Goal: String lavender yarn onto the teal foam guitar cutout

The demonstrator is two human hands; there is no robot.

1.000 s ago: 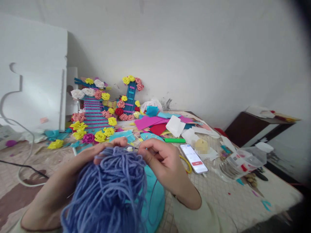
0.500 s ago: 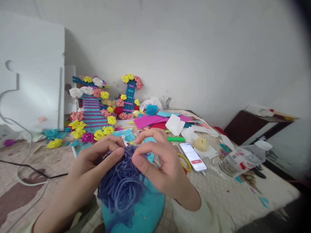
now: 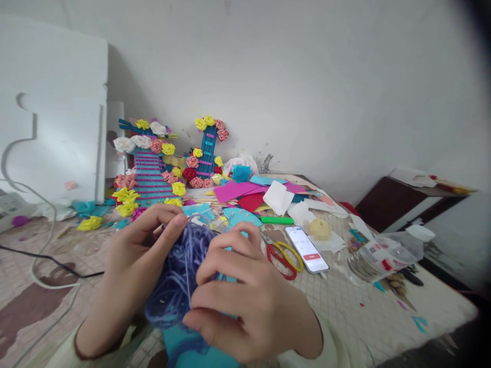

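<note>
A tangle of blue-purple yarn [image 3: 180,276] lies between both hands, over a turquoise felt piece [image 3: 184,347] low in the view. My left hand [image 3: 134,255] pinches the yarn at its top with thumb and forefinger. Curled over the yarn's right side, my right hand [image 3: 245,296] has its fingers closed on the strands and the turquoise piece. Red and yellow scissors [image 3: 282,253] lie just right of my right hand.
A phone [image 3: 307,249] with a lit screen lies beside the scissors, a plastic bottle [image 3: 383,250] further right. Coloured paper sheets [image 3: 245,191], a green marker [image 3: 276,220] and two flower-covered blue craft pieces [image 3: 148,168] stand behind. A cable [image 3: 42,260] crosses the left.
The yarn has dropped lower and bunched tighter. My right hand has come forward and closed over its right side; the scissors, hidden before, now show.
</note>
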